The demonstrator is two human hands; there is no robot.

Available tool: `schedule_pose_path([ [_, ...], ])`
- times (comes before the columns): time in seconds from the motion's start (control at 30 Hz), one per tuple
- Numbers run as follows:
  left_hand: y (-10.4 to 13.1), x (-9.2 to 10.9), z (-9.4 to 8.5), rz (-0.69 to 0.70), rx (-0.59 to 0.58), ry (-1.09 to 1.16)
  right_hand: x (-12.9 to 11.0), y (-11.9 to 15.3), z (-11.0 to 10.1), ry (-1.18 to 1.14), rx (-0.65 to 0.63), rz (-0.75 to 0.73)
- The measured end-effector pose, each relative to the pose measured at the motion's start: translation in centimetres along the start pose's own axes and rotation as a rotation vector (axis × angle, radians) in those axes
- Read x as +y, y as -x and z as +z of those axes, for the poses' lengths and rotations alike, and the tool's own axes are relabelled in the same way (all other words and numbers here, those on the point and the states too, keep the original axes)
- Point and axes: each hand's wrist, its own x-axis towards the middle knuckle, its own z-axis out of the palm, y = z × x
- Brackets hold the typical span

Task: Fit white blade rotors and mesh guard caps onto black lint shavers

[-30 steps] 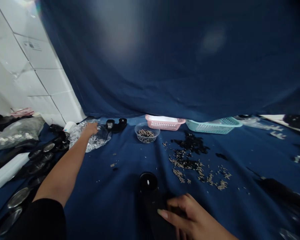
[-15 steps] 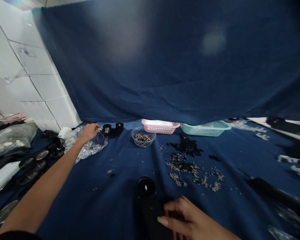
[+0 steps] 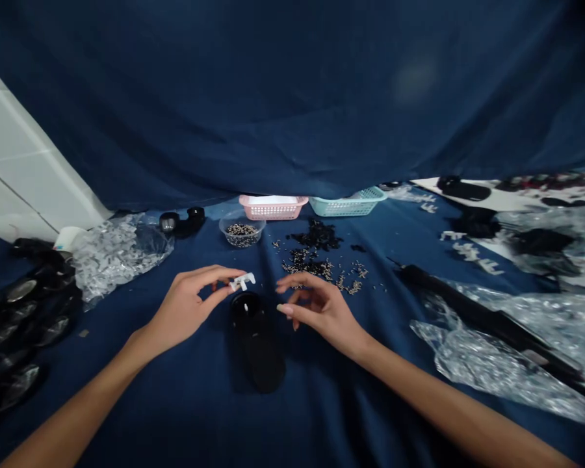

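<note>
Between the thumb and fingers of my left hand (image 3: 188, 302) is a small white plastic part (image 3: 242, 281). It hangs just above the round end of a black housing (image 3: 259, 351), which lies on the blue cloth with a small white pin showing inside that end. To the right of the housing, my right hand (image 3: 319, 309) hovers with its fingers apart and nothing visible between them. Left of my left hand, a clear bag of white parts (image 3: 119, 253) lies on the cloth.
Behind are a clear bowl of screws (image 3: 242, 234), a pink basket (image 3: 273, 209) and a green basket (image 3: 347, 205). Loose screws and black pieces (image 3: 316, 235) lie scattered in front. A black electric screwdriver (image 3: 487, 318) lies at right on plastic wrap; black parts are piled at left.
My left hand has come back from the bag of white parts with one part. My right hand has let go of the black housing and risen beside it. The view has shifted right.
</note>
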Motion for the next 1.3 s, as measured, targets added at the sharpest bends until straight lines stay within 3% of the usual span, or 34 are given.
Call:
schedule_pose_path([
  [0.23,-0.8,1.3,1.2,-0.101,0.036,0.132,-0.1,-0.1,0.0,-0.120,-0.023,-0.153],
  [0.43,-1.8,3.1,2.6,-0.143,-0.128,0.327,-0.4,0.1,0.0,-0.195,0.037,-0.221],
  [0.67,-2.9,4.4,2.7,-0.208,-0.180,0.508,-1.0,0.2,-0.3,-0.266,0.082,-0.175],
  [0.8,-2.7,4.0,3.0,-0.267,-0.177,0.574,-0.9,0.4,-0.1,-0.296,0.115,-0.140],
  [0.93,-1.4,3.5,3.8,-0.221,-0.087,0.575,-0.4,0.8,0.6,-0.354,0.127,-0.066],
  [1.1,0.9,0.6,3.3,-0.200,0.032,0.454,0.3,0.9,0.6,-0.533,0.037,0.138],
  [1.2,2.0,-1.8,2.8,-0.307,-0.089,0.566,0.6,0.8,0.4,-0.659,0.001,0.229],
  [1.3,2.3,-2.8,3.2,-0.393,-0.230,0.582,0.9,0.7,0.4,-0.746,-0.003,0.279],
])
